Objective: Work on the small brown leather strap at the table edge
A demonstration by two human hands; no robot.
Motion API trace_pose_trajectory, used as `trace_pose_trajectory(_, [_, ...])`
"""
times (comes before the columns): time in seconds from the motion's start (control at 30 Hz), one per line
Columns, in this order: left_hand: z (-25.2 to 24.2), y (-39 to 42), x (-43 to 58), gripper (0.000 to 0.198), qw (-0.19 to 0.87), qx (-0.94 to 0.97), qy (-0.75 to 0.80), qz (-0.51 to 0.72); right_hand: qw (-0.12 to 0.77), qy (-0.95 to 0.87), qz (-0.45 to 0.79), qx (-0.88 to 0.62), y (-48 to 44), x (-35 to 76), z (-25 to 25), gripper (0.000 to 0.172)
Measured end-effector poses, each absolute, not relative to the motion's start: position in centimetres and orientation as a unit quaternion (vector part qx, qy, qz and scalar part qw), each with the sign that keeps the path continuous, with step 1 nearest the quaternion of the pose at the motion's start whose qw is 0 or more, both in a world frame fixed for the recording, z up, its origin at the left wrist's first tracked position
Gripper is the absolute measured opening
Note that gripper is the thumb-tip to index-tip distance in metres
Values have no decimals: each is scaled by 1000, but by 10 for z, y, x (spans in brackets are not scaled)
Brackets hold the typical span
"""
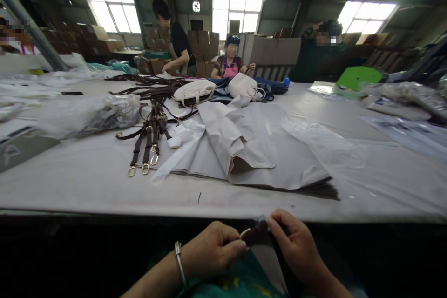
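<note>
Just off the table's front edge, my left hand [218, 247] pinches the gold metal clasp end of a dark brown strap [257, 234]. My right hand [296, 247] is closed on the other side of that strap, where a bit of clear plastic shows at the fingertips. A white sheet hangs below the strap, between the hands. On the table ahead, more dark brown straps [148, 137] lie in a bundle with their gold oval clasps toward me. Beside them rests a stack of white paper sheets [251, 149], the top ones crumpled.
White bags [195, 91] and navy fabric lie farther back. Clear plastic packaging [91, 114] is at the left, with more plastic bags [405, 98] at the right near a green board [359, 77]. Several people are around the table's far side. Cartons stand behind them.
</note>
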State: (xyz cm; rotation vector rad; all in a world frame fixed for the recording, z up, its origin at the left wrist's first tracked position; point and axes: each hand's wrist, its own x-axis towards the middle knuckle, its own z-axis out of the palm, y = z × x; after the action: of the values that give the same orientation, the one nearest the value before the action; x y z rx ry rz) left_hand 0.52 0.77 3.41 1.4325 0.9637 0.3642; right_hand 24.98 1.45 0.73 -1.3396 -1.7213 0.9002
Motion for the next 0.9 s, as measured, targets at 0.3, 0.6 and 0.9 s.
trace_pose_trajectory(0.3, [88,28,54,51,722,566,316,241,398,-771,160,-471,18,269,86,26])
trace_pose_trajectory(0.6, [34,24,77,53,700,535,367,298,393,-756,158,-499,9,264,36,28])
trace_pose_trajectory(0.9, [37,23,77,31,315,860,386,110,339,-812,41,-474,7,253,25,26])
